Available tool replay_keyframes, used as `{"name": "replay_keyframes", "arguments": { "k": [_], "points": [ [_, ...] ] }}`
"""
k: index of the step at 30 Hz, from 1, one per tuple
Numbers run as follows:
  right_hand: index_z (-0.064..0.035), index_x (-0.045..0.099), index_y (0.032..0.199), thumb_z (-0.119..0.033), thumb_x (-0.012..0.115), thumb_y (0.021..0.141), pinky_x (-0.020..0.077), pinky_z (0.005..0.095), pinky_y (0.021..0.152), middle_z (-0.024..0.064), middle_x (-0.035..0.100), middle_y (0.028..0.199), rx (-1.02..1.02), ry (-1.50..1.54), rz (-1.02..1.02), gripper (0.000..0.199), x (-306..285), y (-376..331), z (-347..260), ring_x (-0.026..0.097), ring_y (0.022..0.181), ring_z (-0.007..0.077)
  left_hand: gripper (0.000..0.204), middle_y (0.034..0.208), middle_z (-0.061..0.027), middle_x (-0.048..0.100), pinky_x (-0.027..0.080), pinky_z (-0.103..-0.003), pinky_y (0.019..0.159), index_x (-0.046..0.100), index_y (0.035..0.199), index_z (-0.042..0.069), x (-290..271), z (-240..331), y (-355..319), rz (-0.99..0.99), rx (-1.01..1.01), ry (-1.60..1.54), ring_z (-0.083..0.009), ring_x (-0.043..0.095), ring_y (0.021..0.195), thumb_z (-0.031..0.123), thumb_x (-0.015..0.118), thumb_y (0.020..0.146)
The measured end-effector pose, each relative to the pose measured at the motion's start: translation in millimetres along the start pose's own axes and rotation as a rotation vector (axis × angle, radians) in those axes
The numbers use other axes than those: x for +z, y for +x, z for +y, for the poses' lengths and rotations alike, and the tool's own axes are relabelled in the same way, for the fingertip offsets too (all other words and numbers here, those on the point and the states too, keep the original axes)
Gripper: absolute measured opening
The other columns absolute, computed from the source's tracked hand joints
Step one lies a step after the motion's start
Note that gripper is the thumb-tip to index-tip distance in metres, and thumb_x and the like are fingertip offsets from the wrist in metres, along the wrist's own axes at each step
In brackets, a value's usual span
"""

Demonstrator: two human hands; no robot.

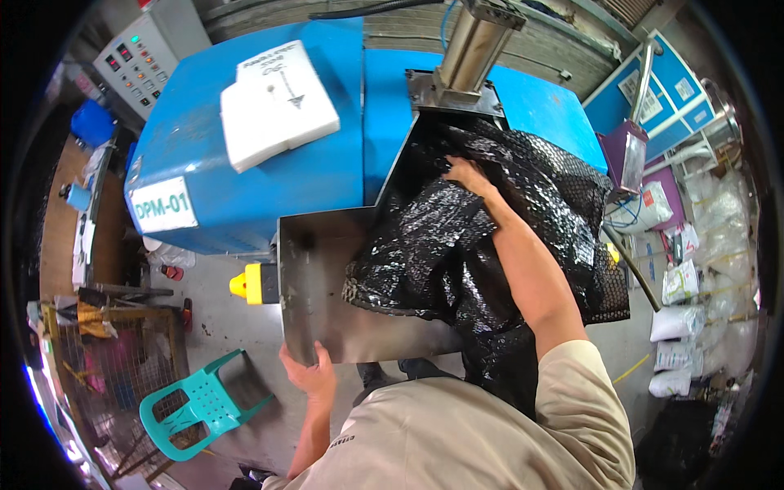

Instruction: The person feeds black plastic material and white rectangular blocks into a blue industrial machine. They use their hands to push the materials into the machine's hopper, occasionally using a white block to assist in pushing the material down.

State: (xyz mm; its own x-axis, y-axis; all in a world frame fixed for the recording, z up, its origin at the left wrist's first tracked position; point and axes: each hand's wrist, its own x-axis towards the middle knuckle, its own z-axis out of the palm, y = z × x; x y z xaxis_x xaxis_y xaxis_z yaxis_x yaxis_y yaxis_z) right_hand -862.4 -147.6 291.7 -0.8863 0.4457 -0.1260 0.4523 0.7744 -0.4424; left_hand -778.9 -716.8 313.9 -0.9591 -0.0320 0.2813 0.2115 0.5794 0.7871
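Observation:
A large crumpled heap of black bubble wrap [539, 196] fills the mouth of a blue machine and spills over a metal feed tray [327, 282]. My right arm reaches forward across the heap. At the mouth, my right hand [467, 174] is closed on a fold of the black wrap, its fingertips partly hidden. Down at the tray's near left corner, my left hand [312, 374] grips the metal edge, thumb on one side and fingers on the other. Part of the wrap hangs off the tray's right side, close against my body.
White foam sheets [278, 106] lie on the blue machine housing [188, 106], below a metal cylinder [478, 49]. A control panel [135, 61] stands at far left. A green plastic stool [196, 412] and a yellow-and-black object [255, 283] are left of the tray. White bags [676, 323] line the right.

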Motion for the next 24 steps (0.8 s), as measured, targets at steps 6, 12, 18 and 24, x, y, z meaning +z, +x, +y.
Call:
{"name": "replay_keyframes", "arguments": {
  "k": [6, 12, 18, 24],
  "points": [
    [-0.0116, 0.069, 0.127, -0.03, 0.071, 0.082, 0.05, 0.0546, 0.106, 0.0252, 0.068, 0.13, 0.163, -0.049, -0.066, 0.049, -13, -4, -58, 0.061, 0.124, 0.0488, 0.062, 0.116, -0.0212, 0.064, 0.053, -0.043, 0.087, 0.048, 0.133, -0.005, -3, -9, 0, -0.082, 0.023, 0.035, -0.033, 0.065, 0.1, 0.009, 0.08, 0.083],
    [-0.0078, 0.077, 0.108, -0.022, 0.067, 0.082, 0.0535, 0.0547, 0.1, 0.0227, 0.073, 0.119, 0.32, -0.063, -0.035, 0.031, -14, -9, -88, 0.067, 0.117, 0.0446, 0.064, 0.117, -0.0214, 0.063, 0.053, -0.042, 0.087, 0.046, 0.135, -0.006, -2, -8, -2, -0.077, -0.006, 0.025, -0.0321, 0.065, 0.1, 0.009, 0.081, 0.083],
    [-0.0063, 0.076, 0.11, -0.024, 0.066, 0.084, 0.0534, 0.0542, 0.1, 0.0239, 0.072, 0.12, 0.342, -0.084, -0.016, 0.033, -4, -9, -87, 0.067, 0.117, 0.045, 0.065, 0.119, -0.0217, 0.064, 0.053, -0.042, 0.091, 0.048, 0.136, -0.007, -5, 1, -3, -0.074, -0.055, -0.028, -0.0315, 0.065, 0.104, 0.011, 0.081, 0.083],
    [-0.0048, 0.075, 0.112, -0.025, 0.065, 0.086, 0.0534, 0.0537, 0.1, 0.025, 0.071, 0.12, 0.299, -0.107, -0.014, 0.034, 5, -13, -87, 0.066, 0.117, 0.0454, 0.065, 0.121, -0.0236, 0.065, 0.052, -0.043, 0.096, 0.05, 0.136, -0.007, -1, -12, -3, -0.029, -0.034, -0.012, -0.0372, 0.066, 0.108, 0.012, 0.082, 0.082]
  ]
}}
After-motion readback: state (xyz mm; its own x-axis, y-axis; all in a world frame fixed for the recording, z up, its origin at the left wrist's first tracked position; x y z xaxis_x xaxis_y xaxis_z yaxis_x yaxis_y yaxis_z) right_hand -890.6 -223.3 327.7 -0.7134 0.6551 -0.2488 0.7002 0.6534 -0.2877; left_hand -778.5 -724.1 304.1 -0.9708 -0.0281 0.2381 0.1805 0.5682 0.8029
